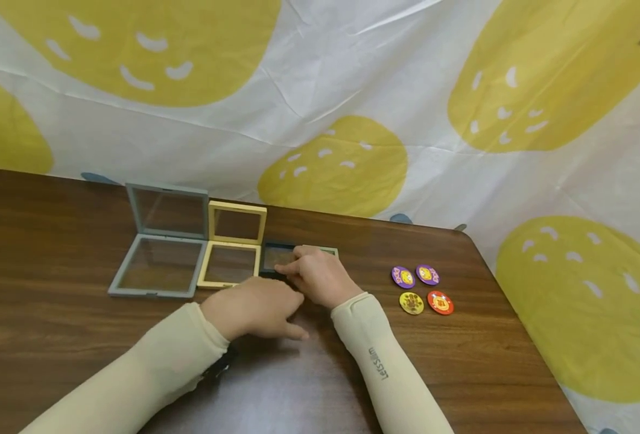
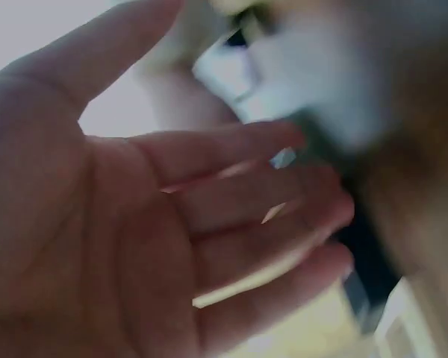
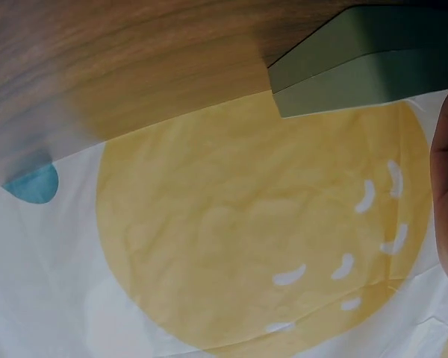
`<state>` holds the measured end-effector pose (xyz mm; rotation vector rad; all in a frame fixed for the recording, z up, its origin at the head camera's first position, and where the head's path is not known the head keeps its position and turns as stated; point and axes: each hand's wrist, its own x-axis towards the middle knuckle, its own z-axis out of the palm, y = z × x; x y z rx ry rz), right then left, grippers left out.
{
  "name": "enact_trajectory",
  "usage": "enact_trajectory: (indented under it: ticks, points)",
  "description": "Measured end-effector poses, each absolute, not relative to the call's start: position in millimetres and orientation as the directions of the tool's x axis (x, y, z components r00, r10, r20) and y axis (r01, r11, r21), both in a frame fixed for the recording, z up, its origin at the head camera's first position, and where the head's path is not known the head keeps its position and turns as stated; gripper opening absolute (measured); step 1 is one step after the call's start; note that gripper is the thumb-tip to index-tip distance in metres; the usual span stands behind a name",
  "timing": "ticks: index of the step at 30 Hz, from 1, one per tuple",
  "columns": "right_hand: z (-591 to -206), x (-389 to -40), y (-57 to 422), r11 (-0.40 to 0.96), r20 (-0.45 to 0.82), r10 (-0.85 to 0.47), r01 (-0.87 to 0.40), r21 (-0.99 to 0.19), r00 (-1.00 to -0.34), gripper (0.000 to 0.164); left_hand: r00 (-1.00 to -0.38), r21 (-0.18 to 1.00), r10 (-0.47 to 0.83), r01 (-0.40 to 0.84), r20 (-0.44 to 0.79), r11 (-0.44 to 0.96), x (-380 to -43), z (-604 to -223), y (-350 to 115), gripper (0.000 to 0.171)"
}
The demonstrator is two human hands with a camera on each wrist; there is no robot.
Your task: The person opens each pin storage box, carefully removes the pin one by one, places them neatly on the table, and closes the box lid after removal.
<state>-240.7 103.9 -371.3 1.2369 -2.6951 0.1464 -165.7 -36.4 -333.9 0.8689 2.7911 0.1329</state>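
Observation:
My right hand [image 1: 320,274] is at a small dark display frame [image 1: 274,258], its thumb side over the clear pane. The hand hides much of this frame, and most of its own fingers are hidden. Just past that hand, a green display frame [image 1: 327,250] shows a corner in the head view; its shut side edge [image 3: 343,78] appears in the right wrist view. Nearer me, my left hand [image 1: 257,307] hovers with fingers extended and thumb apart. The left wrist view shows its palm [image 2: 134,231] holding nothing.
To the left, a grey-blue display frame [image 1: 124,262] and a smaller yellow one [image 1: 204,265] stand opened, lids upright. On the right lie two purple round badges [image 1: 403,277], a yellow badge [image 1: 411,303] and a red badge [image 1: 440,302]. A patterned cloth [image 1: 325,90] hangs behind the wooden table [image 1: 43,253].

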Motion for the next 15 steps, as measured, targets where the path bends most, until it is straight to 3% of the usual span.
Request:
enact_trajectory:
  ticks: [4,9,12,15]
  points:
    - [-372.2,-240.7,102.9,0.665,0.210,-0.725,-0.746,-0.033,-0.656,0.010,-0.821,0.186,0.571,0.561,0.000,0.806,-174.0,-311.0,-60.4,0.037]
    - [-371.8,-240.6,102.4,0.646,0.212,-0.743,-0.763,-0.020,-0.635,0.019,-0.859,0.137,0.448,0.489,0.246,0.862,-187.7,-301.9,-83.5,0.062]
    - [-372.2,-240.3,103.1,0.636,0.207,-0.753,-0.772,-0.017,-0.625,0.024,-0.870,0.053,0.406,0.436,0.279,0.899,-196.8,-309.1,-89.2,0.081]
    - [-372.6,-240.5,103.6,0.634,0.220,-0.752,-0.773,-0.015,-0.621,0.024,-0.888,-0.023,0.408,0.413,0.210,0.910,-202.0,-316.6,-92.4,0.081]
